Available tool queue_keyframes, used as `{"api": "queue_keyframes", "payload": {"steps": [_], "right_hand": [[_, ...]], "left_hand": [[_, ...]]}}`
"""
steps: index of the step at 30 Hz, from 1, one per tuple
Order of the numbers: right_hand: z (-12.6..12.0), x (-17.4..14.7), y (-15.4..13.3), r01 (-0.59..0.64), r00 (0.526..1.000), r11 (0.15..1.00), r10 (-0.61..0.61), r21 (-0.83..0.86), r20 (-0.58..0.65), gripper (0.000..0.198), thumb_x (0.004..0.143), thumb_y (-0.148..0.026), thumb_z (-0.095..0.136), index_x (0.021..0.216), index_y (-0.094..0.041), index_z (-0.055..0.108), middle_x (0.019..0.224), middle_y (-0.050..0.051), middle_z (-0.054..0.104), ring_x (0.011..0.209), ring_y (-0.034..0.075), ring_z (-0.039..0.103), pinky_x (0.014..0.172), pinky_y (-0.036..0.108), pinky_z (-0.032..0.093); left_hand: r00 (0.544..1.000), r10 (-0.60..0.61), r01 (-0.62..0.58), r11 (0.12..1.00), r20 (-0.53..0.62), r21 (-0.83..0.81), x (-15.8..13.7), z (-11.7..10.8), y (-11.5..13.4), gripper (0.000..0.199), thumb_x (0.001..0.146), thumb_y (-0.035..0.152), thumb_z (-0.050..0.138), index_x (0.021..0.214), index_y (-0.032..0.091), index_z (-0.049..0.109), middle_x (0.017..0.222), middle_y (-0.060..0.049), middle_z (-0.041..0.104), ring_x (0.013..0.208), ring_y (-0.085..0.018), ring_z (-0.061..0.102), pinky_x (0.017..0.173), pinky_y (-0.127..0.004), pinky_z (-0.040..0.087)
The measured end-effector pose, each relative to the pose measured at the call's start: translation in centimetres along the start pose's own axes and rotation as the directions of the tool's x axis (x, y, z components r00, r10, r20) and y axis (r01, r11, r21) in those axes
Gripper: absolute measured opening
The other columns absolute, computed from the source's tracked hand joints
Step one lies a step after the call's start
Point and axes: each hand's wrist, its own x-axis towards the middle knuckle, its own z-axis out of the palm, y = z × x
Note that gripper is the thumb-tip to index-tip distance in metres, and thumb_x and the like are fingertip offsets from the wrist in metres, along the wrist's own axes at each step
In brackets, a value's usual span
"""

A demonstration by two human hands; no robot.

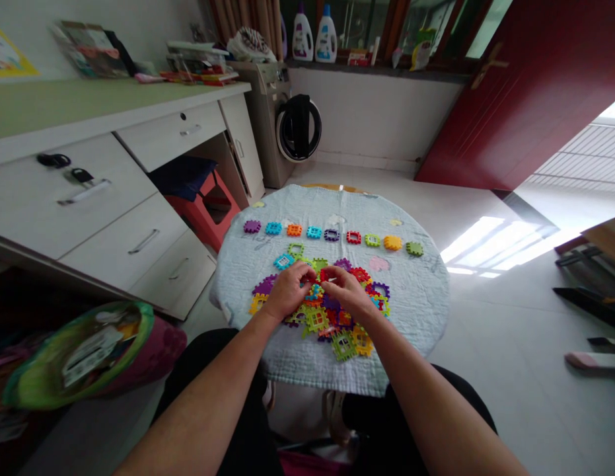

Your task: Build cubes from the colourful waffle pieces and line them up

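Observation:
Both my hands are over a heap of colourful plastic interlocking blocks point(317, 320) on a small round table. My right hand point(347, 291) pinches a red block point(324, 274) between thumb and fingers. Close beside it, my left hand point(289, 288) has its fingers curled together at the tips; what they hold is too small and hidden to name. Beyond the hands, several blocks lie in a spaced row, from a purple block point(252, 227) at the left to a dark green block point(415, 248) at the right. A blue block point(284, 261) rests near my left hand.
A pale blue cloth point(307, 370) covers the table. At the left stand a white desk with drawers point(143, 241), a red stool point(208, 208) and a green-rimmed basket point(147, 324). A washing machine point(267, 125) with its door open and a red door point(485, 99) are farther back.

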Motion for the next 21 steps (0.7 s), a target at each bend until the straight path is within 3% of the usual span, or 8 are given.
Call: {"api": "queue_keyframes", "payload": {"steps": [8,13,18,21], "right_hand": [[-1.1,0.1,-0.5,0.087,0.989,0.994,-0.094,0.067,0.112,0.034,0.076,-0.035,0.064,0.105,-0.018,0.061,0.102,0.005,0.065,0.091,0.017,0.061,0.085,0.034,0.046],[-2.1,0.4,-0.4,0.064,0.996,0.991,-0.071,0.113,0.054,0.035,0.076,-0.034,0.066,0.106,-0.020,0.059,0.101,0.005,0.066,0.092,0.016,0.061,0.084,0.033,0.047],[-1.6,0.1,-0.3,0.055,0.980,0.995,-0.069,0.080,0.185,0.032,0.075,-0.026,0.063,0.106,-0.019,0.060,0.095,0.004,0.066,0.086,0.014,0.059,0.077,0.029,0.047],[-1.1,0.0,-0.3,0.073,0.983,0.997,-0.069,-0.018,0.169,0.027,0.075,-0.023,0.061,0.101,-0.017,0.063,0.090,0.002,0.064,0.078,0.013,0.057,0.073,0.027,0.045]], "left_hand": [[0.991,0.083,-0.089,0.994,-0.102,-0.059,-0.2,0.8,1.0,0.015,0.076,0.004,0.054,0.073,0.019,0.052,0.077,0.000,0.057,0.076,-0.014,0.054,0.073,-0.026,0.043],[0.992,0.096,-0.103,0.991,-0.085,-0.086,-0.3,0.8,1.3,0.015,0.076,0.004,0.054,0.077,0.019,0.053,0.078,0.000,0.057,0.076,-0.013,0.054,0.071,-0.025,0.043],[0.986,0.124,-0.135,0.986,-0.112,-0.099,-0.4,1.3,1.7,0.017,0.074,0.002,0.054,0.074,0.019,0.052,0.079,0.000,0.057,0.079,-0.014,0.055,0.074,-0.027,0.044],[0.981,0.117,-0.131,0.988,-0.157,-0.084,-0.5,1.6,1.8,0.018,0.073,0.003,0.056,0.075,0.020,0.051,0.079,0.000,0.056,0.079,-0.015,0.054,0.075,-0.028,0.044]]}}
